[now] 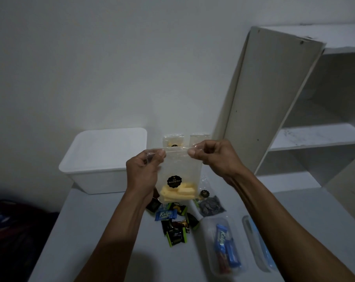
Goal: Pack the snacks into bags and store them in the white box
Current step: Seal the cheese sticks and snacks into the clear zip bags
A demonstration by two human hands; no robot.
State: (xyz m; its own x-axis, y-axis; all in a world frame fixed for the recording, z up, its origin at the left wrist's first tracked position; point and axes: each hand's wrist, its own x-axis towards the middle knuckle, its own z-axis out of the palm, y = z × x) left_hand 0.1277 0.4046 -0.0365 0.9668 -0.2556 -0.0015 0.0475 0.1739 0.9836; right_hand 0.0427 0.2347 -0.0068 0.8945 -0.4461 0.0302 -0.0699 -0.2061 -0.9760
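Note:
A clear plastic bag (178, 169) with a round black label and yellow stick snacks in its bottom hangs upright above the table. My left hand (145, 169) pinches its top left corner. My right hand (211, 157) pinches its top right corner, so the top edge is stretched flat between them. The white box (103, 159) stands on the table at the left, behind the bag. Under the bag lies a pile of small wrapped snacks (175, 222) in blue, black and green wrappers.
Two more clear bags (185, 140) stand behind the held one. A bag of dark snacks (210, 204) and a bag with blue bars (225, 249) lie at the right, beside a flat clear bag (256, 243). A white shelf unit (307, 110) rises at the right.

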